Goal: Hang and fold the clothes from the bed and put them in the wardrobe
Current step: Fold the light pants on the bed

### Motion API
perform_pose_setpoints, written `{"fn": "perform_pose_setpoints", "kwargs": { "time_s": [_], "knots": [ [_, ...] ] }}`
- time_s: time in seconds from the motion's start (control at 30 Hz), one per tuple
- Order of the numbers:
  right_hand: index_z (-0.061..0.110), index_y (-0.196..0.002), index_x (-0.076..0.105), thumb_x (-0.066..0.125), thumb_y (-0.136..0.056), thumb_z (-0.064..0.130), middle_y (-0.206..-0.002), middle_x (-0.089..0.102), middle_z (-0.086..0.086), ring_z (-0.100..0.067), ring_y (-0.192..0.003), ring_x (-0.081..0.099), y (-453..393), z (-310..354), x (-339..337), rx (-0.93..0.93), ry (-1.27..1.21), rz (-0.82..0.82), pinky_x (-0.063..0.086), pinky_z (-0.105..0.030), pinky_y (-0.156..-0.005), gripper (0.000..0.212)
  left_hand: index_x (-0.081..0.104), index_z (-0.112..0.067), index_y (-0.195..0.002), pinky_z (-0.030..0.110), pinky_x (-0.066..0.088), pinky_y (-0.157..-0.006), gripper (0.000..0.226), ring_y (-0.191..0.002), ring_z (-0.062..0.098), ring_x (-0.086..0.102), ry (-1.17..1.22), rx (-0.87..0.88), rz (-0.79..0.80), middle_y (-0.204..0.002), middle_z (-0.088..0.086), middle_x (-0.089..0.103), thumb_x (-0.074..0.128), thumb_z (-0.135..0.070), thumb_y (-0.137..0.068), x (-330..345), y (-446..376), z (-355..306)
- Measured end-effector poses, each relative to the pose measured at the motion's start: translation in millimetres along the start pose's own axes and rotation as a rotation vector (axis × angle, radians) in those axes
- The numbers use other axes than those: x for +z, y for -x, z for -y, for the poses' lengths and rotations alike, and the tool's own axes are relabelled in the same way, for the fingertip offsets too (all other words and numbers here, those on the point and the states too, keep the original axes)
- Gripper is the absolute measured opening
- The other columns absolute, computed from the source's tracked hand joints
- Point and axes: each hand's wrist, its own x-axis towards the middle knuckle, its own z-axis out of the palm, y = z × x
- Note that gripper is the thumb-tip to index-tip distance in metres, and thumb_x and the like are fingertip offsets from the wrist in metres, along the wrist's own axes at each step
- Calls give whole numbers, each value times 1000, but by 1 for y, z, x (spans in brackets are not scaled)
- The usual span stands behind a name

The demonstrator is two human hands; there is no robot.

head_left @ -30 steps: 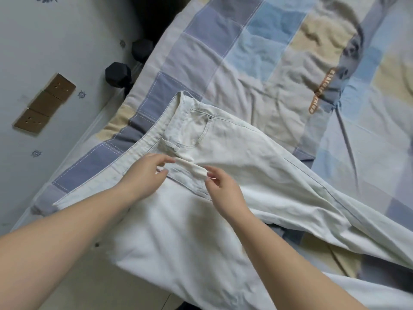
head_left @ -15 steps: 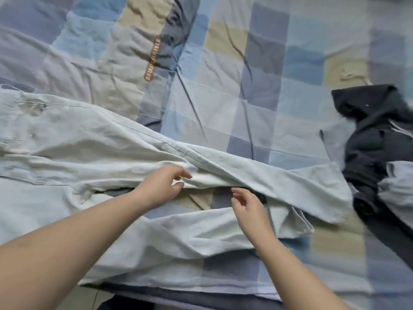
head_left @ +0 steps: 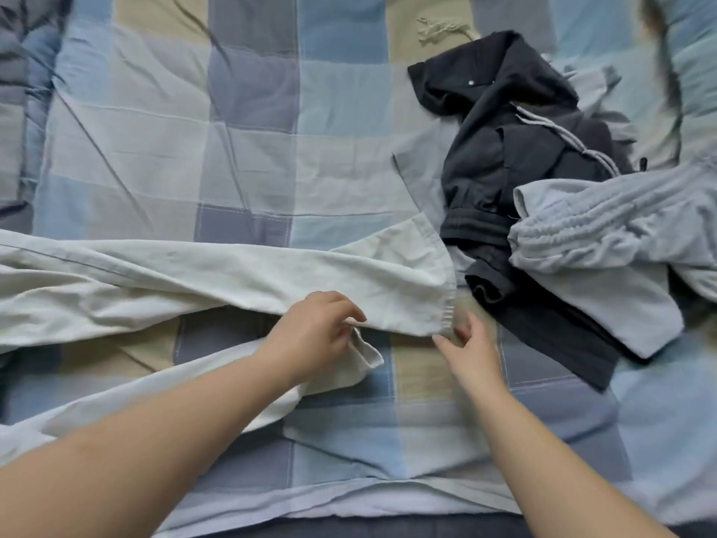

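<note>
Pale white trousers (head_left: 232, 277) lie across the patchwork bed, their two legs stretching from the left toward the middle. My left hand (head_left: 316, 335) sits between the two legs with curled fingers, pinching the lower edge of the upper leg just above the lower leg's hem (head_left: 366, 355). My right hand (head_left: 471, 345), blurred by motion, has its fingers spread and touches the hem corner of the upper leg (head_left: 446, 320). A dark hoodie (head_left: 516, 149) and a light grey ribbed garment (head_left: 605, 234) lie in a heap to the right.
The checked blue, grey and beige quilt (head_left: 252, 130) covers the whole bed. A small beige cord or scrap (head_left: 442, 31) lies at the top near the hoodie. The bed's near edge (head_left: 349, 514) runs along the bottom.
The view has swung right from the waistband along the legs. Both hands slid rightward down the trousers to the hems, and the clothes heap came fully into view.
</note>
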Motion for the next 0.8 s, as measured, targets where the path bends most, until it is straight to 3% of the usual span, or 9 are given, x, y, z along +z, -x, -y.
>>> {"fn": "perform_pose_setpoints", "kwargs": {
  "time_s": [0.1,0.17,0.27,0.37,0.47,0.6,0.63,0.7,0.8],
  "knots": [
    [12,-109,61,65,-88,15,-101,67,2,-18,-99,61,-15,-4,-6,-1,-93,68,46,-16,-77,22,64,-20,-118,29,38,-98,33,-118,19,49,-62,91,37,-125,-3,58,62,-12,-85,26,-21,-24],
    [13,-96,62,61,-90,13,-83,66,5,-14,-82,63,-14,1,-6,17,-266,107,46,-10,-64,6,57,-20,-128,31,36,-101,46,-124,21,46,-137,154,71,-133,-1,53,66,-17,-83,36,-28,-36],
    [11,-95,62,52,-94,8,-77,72,0,-10,-70,69,0,21,-13,35,-751,241,54,-20,-63,10,50,-18,-135,38,39,-101,65,-122,25,47,-148,209,44,-134,5,51,75,-21,-75,42,-36,-53],
    [10,-97,61,55,-93,5,-79,73,-3,-10,-70,70,11,42,-30,-104,-877,319,55,-20,-66,9,56,-15,-128,33,46,-91,58,-106,20,55,57,142,-133,-118,4,57,68,-1,-73,31,-48,-68],
    [26,-105,56,68,-84,5,-100,62,-3,0,-80,63,10,51,-46,-306,-593,182,51,-15,-76,32,69,-12,-108,18,42,-82,34,-93,14,57,136,79,-198,-101,1,65,63,5,-79,0,-67,-78],
    [33,-144,31,80,-73,29,-148,25,-1,-12,-135,28,-5,64,-50,-460,18,42,27,-31,-112,85,72,-17,-94,14,41,-73,11,-79,3,57,112,120,-1,-84,-12,64,66,-12,-87,-53,-90,-91],
    [31,-144,32,79,-73,32,-152,21,-2,-17,-140,21,-11,70,-47,-483,71,43,24,-37,-114,85,71,-19,-91,17,42,-70,8,-73,2,56,97,136,32,-81,-13,63,67,-14,-87,-67,-94,-94],
    [19,-131,48,76,-76,33,-145,35,-5,-24,-137,28,-21,83,-41,-532,142,-6,29,-42,-110,63,71,-13,-90,21,44,-69,6,-71,10,57,13,173,60,-80,-2,66,68,-16,-86,-93,-102,-100],
    [11,-96,56,64,-85,29,-103,59,-4,-29,-109,51,-30,90,-35,-564,189,-74,39,-40,-91,23,71,-15,-91,9,38,-59,8,-63,5,55,-157,227,51,-78,-4,65,68,-19,-86,-125,-114,-106]
  ]
}}
